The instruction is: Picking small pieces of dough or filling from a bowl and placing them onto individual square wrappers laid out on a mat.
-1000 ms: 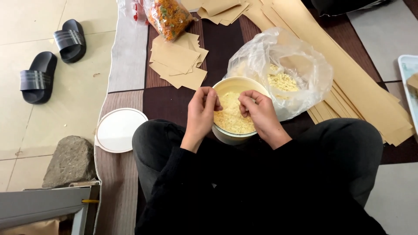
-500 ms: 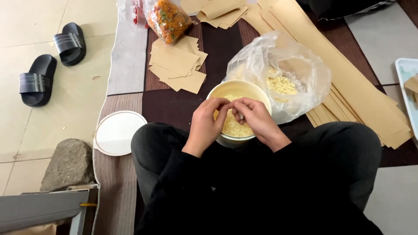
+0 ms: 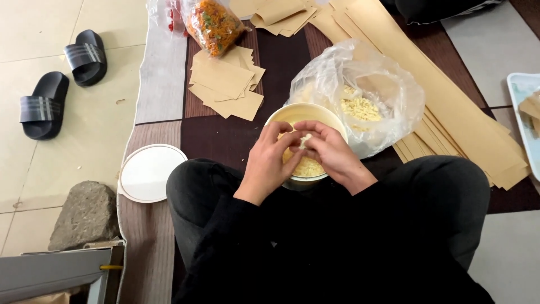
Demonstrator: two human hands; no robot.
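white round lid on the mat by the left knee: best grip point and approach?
Take the white lid by its raised rim, at the floor-side edge, coming from the left. It lies flat on the mat, so pinching the thin edge probably beats a top grasp; the knee crowds its right side.

The left hand [image 3: 269,163] and the right hand [image 3: 332,155] meet over a cream bowl [image 3: 304,115] of pale yellow crumbs, pinching together a small lump [image 3: 304,141], maybe dough; a clear plastic bag [image 3: 360,84] lies just behind

Bowl's near rim [image 3: 306,179] and the small pale lump [image 3: 305,139] mostly behind both hands; tray [image 3: 520,107] cut off at right.
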